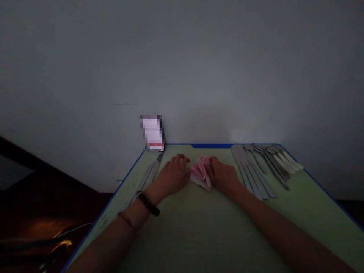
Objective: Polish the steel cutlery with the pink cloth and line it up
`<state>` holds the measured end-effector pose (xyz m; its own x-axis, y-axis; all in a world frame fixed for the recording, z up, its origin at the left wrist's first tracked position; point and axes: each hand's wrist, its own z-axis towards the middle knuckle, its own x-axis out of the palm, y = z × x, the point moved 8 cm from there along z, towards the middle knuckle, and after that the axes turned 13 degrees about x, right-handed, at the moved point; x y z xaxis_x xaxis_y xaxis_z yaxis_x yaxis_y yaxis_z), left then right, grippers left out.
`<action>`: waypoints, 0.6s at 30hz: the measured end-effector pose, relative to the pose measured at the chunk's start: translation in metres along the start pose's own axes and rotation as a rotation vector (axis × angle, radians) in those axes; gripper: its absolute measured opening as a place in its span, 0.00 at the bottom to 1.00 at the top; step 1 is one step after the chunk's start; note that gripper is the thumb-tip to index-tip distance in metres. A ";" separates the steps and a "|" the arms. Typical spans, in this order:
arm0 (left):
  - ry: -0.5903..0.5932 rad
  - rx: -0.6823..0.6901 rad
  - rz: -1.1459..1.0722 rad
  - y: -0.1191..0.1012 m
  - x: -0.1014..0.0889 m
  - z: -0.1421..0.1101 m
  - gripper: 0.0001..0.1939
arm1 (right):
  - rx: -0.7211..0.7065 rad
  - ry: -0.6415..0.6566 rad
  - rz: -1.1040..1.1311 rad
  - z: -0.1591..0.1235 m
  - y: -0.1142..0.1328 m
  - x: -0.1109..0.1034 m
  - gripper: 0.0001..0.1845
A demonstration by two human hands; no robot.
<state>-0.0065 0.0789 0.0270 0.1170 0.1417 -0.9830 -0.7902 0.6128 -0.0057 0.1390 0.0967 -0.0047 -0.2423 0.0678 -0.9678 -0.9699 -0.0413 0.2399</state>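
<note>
A crumpled pink-and-white cloth lies near the middle of the table. My right hand is closed on its right side, with fingers partly hidden by the hand itself. Just left of the cloth, my left hand rests low over the tabletop, fingers loosely bent and apart, with nothing seen in it. Beside that hand, partly behind the wrist, table knives lie at the left edge. To the right of my right hand is a row of several more knives.
The pale green table has a blue rim and meets a grey wall. A phone leans on the wall at the back left. Spoons or forks and white-handled utensils lie at the back right. The scene is dim.
</note>
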 end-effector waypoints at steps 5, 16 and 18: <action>0.444 -0.460 0.148 0.091 -0.005 -0.040 0.18 | -0.013 -0.054 -0.006 0.004 0.000 0.000 0.25; 0.516 -0.557 0.074 0.125 -0.009 -0.063 0.21 | -0.054 -0.082 0.010 0.007 -0.003 0.003 0.24; 0.499 -0.537 0.055 0.122 -0.008 -0.060 0.21 | -0.053 -0.076 0.009 0.007 -0.003 0.004 0.24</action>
<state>-0.1399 0.1054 0.0236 -0.1179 -0.2879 -0.9504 -0.9879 0.1313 0.0828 0.1411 0.1038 -0.0088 -0.2543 0.1426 -0.9565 -0.9655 -0.0949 0.2426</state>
